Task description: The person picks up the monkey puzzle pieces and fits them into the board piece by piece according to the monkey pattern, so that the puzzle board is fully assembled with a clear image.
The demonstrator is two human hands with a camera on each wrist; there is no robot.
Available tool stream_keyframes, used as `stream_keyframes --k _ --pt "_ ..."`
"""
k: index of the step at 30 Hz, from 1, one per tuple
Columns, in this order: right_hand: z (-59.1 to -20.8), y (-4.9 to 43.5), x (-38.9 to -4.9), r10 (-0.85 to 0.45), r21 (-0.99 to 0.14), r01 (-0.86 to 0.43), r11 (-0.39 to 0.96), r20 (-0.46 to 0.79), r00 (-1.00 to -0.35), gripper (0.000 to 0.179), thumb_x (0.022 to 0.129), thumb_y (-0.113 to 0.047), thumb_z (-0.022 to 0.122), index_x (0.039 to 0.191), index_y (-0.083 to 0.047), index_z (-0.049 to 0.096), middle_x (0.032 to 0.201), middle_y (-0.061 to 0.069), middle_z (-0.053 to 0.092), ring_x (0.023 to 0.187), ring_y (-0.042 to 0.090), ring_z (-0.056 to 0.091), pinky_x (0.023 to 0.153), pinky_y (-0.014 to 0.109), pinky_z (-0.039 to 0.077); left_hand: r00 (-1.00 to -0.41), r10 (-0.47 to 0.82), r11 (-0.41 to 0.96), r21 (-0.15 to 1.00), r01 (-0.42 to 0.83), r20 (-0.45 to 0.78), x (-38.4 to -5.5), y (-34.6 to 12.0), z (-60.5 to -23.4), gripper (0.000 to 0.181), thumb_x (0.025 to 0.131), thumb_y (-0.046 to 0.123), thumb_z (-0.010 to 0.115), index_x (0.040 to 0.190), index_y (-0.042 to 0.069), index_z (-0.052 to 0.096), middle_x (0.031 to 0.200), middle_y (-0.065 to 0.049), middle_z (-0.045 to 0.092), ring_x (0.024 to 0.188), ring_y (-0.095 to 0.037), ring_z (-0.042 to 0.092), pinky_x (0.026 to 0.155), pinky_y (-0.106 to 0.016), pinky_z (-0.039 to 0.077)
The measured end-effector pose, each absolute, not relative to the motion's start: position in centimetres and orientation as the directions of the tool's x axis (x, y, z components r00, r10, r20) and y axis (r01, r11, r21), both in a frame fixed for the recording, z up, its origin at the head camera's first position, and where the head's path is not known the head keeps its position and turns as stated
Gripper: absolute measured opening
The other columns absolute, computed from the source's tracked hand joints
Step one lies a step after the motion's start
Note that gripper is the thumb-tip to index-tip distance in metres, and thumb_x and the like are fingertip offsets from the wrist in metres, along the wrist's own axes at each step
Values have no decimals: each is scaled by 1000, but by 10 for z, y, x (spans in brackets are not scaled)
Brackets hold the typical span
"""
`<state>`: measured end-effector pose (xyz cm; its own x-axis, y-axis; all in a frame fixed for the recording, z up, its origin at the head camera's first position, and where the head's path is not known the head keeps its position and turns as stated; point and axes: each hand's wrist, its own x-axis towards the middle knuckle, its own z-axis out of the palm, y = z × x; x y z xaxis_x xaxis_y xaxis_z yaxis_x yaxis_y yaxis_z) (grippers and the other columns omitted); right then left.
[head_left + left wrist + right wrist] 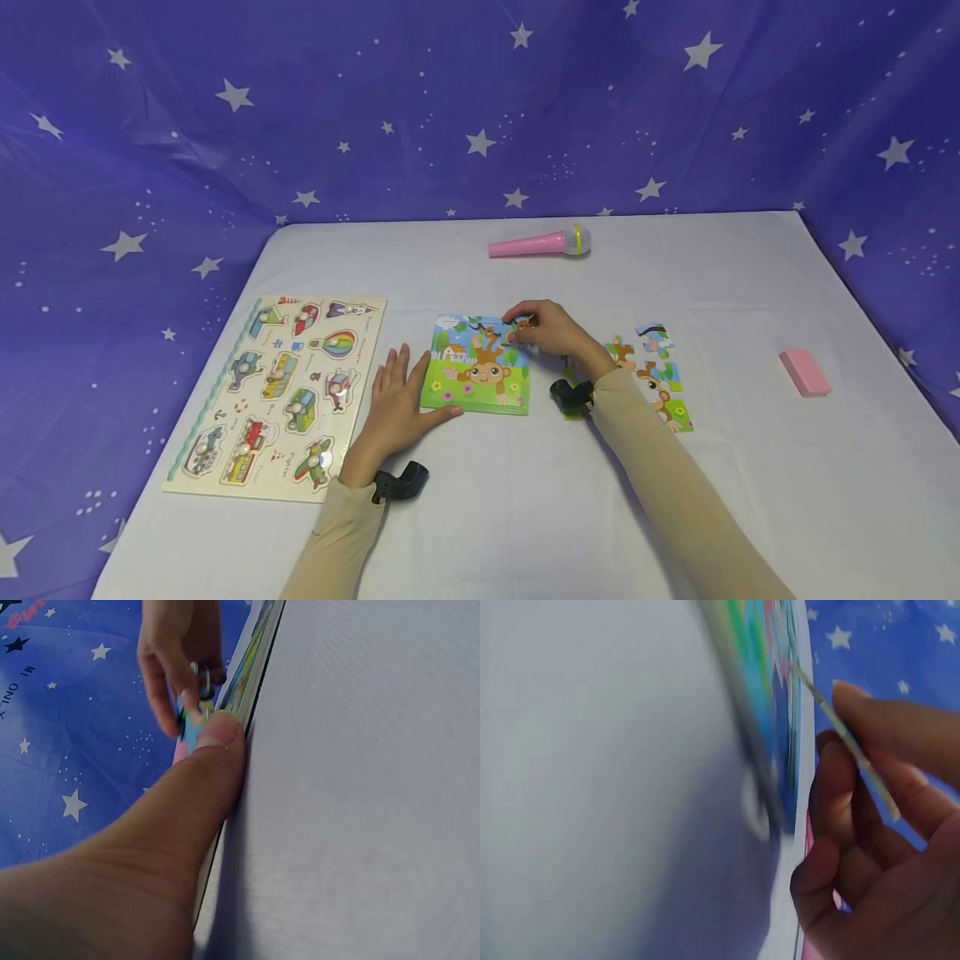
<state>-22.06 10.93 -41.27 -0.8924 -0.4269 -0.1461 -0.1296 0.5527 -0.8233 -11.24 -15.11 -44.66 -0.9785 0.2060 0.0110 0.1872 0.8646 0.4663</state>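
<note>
A square jigsaw puzzle (468, 398) with a monkey picture lies at mid-table in the head view. My left hand (397, 412) rests on its left side with the fingers spread, the thumb (202, 765) lying along the near edge. Over the puzzle's top right corner, my right hand (553, 329) pinches a thin puzzle piece (855, 754) between thumb and fingers; the piece is tilted, seen edge-on in the right wrist view. Several other puzzle pieces (660, 392) with monkey parts lie right of the puzzle, some hidden behind the right wrist.
A large wooden board (281, 400) with vehicle pictures lies at the left, close to the left hand. Toward the back is a pink toy microphone (536, 244). A pink block (805, 372) sits at the far right of the white table (510, 517). Starry blue cloth (450, 100) hangs behind.
</note>
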Motion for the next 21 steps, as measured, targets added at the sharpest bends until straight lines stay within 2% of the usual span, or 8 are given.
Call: stream_keyframes --k 5,8,11,14,21 --pt "-414 84 -221 -422 -819 -143 556 -130 -897 28 80 -16 68 107 -9 64 113 10 60 70 15 46 64 23 40 -978 210 865 464 193 15 -113 -151 -447 96 71 58 66 143 9 26 151 -24 7 140 -40 0 111 -56 4" --pt "-416 73 -220 -426 -821 -144 553 -130 -895 27 81 -16 68 107 -9 63 112 11 60 71 18 49 66 26 44 -977 212 864 463 197 20 -112 -152 -448 96 70 58 66 143 9 27 150 -24 8 140 -40 0 111 -56 5" --pt "-418 65 -220 -424 -809 -143 570 -140 -895 31 81 -18 68 111 -12 61 117 11 59 87 21 55 77 32 48 -976 216 863 463 201 22 -112 -152 -448 96 70 59 66 143 9 27 150 -25 8 139 -40 1 111 -56 4" --pt "-418 59 -219 -413 -781 -149 606 -149 -898 39 81 -20 68 118 -14 57 115 12 58 102 24 55 86 39 47 -976 218 861 467 201 19 -112 -152 -448 96 71 59 65 143 9 27 150 -25 9 139 -41 1 111 -56 4" --pt "-416 52 -217 -388 -712 -172 681 -152 -909 37 82 -20 66 117 -11 55 115 12 58 107 25 54 94 41 44 -977 213 858 476 191 8 -112 -152 -446 96 71 58 66 144 9 25 151 -24 7 140 -40 -1 111 -55 2"
